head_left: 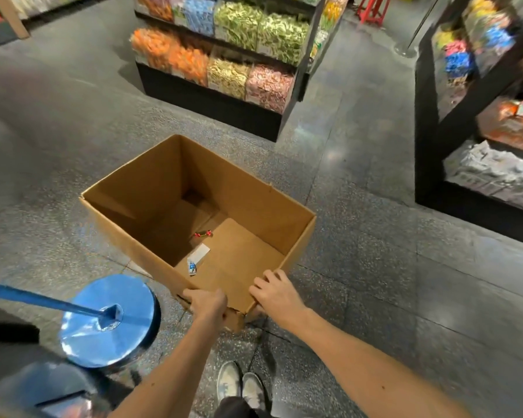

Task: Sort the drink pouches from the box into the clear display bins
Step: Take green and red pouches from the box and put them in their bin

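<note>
Cardboard box (151, 188) sits open-topped on the speckled floor (360, 267), its long axis running from near-right to far-left, one corner aimed at the person. Left hand (207, 303) clamps the near rim beside that corner; right hand (277, 292) grips the adjoining rim, fingers curled over the edge. Inside lie only a small blue-white pouch (192, 267), a white slip (200, 253) and a red scrap (202, 234). Display bins (224, 46) stand well beyond.
</note>
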